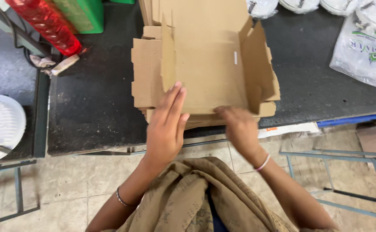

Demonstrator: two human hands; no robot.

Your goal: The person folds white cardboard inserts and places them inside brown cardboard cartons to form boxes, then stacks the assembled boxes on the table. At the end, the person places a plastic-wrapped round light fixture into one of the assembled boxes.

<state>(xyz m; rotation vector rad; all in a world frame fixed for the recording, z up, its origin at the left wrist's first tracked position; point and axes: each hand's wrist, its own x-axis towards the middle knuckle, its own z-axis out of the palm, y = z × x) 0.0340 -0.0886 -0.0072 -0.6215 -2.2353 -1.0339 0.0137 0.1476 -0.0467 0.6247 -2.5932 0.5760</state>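
Seen from above, a person stands at a dark worktop with both hands on a flat-cut brown cardboard box blank. The blank lies at the near edge of the worktop, on top of a stack of similar cardboard sheets, with 2 side flaps folded upright, 1 at the left and 1 at the right.

The left hand rests flat against the near left part of the blank, its fingers straight and pressed together, pointing away from the person. The right hand is blurred at the blank's near edge below the right flap; its fingers curl down over that edge, but how tightly they grip cannot be told.

A red plastic bottle and a green container stand at the far left. White plastic packets lie at the far right. A white round lid sits on a lower surface at the left.
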